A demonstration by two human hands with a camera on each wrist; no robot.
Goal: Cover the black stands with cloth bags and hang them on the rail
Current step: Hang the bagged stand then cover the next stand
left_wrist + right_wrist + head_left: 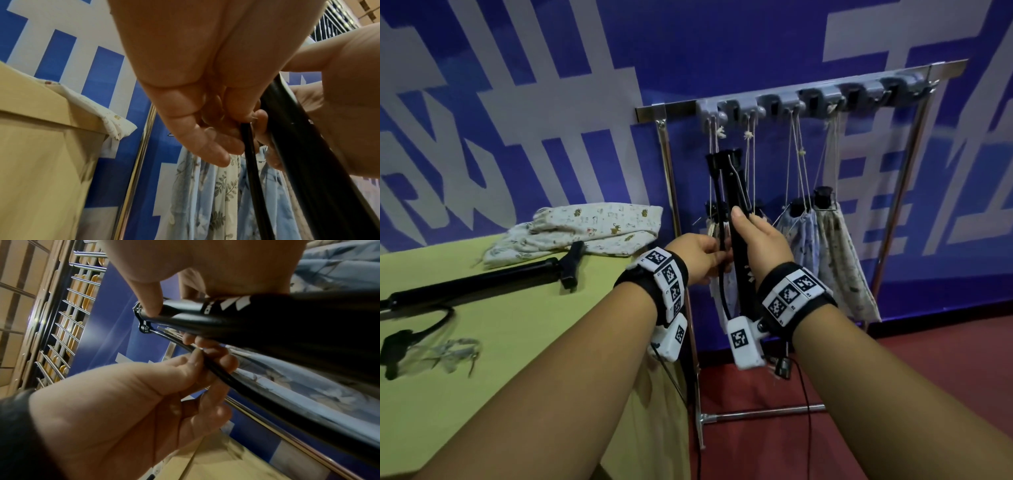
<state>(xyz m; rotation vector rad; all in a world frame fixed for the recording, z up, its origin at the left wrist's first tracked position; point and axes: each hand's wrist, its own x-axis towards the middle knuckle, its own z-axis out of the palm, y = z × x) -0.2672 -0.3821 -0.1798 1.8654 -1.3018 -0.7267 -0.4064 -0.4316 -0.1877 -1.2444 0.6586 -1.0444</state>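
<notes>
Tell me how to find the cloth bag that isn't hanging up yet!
Look at the yellow-green table left of the metal rail. At its far edge, by the blue wall, lies a cream cloth bag with small animal prints. Unlike the bags on the rail, it lies flat and crumpled.

held stand (739, 219) black, white lettering on its tube. second stand (482, 284) on the table also black. table (524, 342) yellow-green. loose cloth bag (585, 229) cream with small brown and red prints. hung bags (822, 246): pale blue leaf print, cream speckled. rail (674, 106) silver, hooks (777, 102) grey. wall (722, 44) blue with grey-white blocks. floor (928, 377) dark red. wrist bands (796, 291) black with black-and-white markers.
</notes>
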